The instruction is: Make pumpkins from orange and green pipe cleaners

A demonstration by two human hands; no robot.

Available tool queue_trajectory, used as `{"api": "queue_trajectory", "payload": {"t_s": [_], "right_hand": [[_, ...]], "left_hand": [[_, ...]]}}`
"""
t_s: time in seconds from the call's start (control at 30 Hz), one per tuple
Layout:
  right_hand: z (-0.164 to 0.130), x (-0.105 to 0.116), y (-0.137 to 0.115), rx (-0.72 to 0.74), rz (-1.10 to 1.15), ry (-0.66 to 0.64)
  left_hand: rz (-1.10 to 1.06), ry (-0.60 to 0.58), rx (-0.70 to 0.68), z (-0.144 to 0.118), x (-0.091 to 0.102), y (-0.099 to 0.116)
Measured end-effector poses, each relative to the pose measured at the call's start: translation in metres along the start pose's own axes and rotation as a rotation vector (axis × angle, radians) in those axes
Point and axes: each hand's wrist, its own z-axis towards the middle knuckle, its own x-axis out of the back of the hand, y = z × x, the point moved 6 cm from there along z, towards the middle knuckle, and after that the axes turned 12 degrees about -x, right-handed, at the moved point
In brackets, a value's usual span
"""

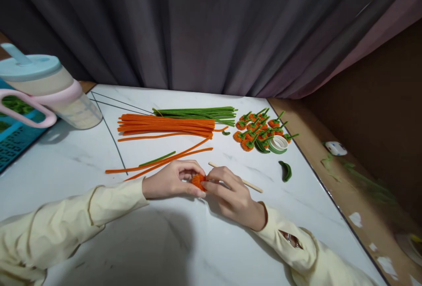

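There, both the left hand (171, 179) and right hand (227, 191) pinched a small orange coil (198, 181) against the table (99, 242), fingers closed narrowly to keep it wound.

Orange coil (198, 181), fuzzy, pinched between my hands. My sleeves (66, 220): pale cream. Bench (165, 242): white marble pattern with faint grey veins and thin dark lines. Pipe cleaners, far middle: one orange bundle (166, 125), one green bundle (198, 112). Small pumpkins (259, 130), far right edge: orange with green stems. Tape roll (278, 144): white and green. Stick (245, 182): pale wood. Jug (49, 92), far left corner: cream body, light blue lid, pink handle. Curtain (211, 26): dark grey.
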Motion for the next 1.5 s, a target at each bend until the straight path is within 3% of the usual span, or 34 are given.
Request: {"api": "queue_trajectory", "payload": {"t_s": [0.2, 0.43, 0.63, 0.9, 1.1, 1.2, 1.33, 1.5], "right_hand": [[0.0, -0.004, 0.002, -0.072, 0.052, -0.05], [0.0, -0.001, 0.015, -0.265, 0.153, 0.049], [-0.002, -0.006, 0.016, -0.191, 0.086, -0.038], [-0.004, -0.005, 0.016, -0.162, -0.005, -0.051], [-0.001, -0.004, 0.017, -0.215, 0.038, -0.032], [0.0, -0.005, 0.017, -0.23, 0.049, -0.022], [0.0, -0.006, 0.014, -0.215, 0.025, -0.029], [-0.002, -0.009, 0.015, -0.222, -0.063, -0.046]], "left_hand": [[0.075, -0.049, -0.05, 0.001, -0.002, 0.001], [0.166, 0.001, -0.189, 0.0, 0.003, 0.006], [0.143, -0.011, -0.283, -0.002, 0.001, 0.01], [0.216, 0.096, -0.295, -0.004, 0.006, 0.012], [0.286, -0.029, -0.448, -0.006, 0.003, 0.02], [0.31, -0.031, -0.465, -0.007, 0.002, 0.02], [0.24, 0.07, -0.366, -0.007, 0.005, 0.015], [0.141, 0.312, -0.241, -0.009, 0.011, 0.009]]}}
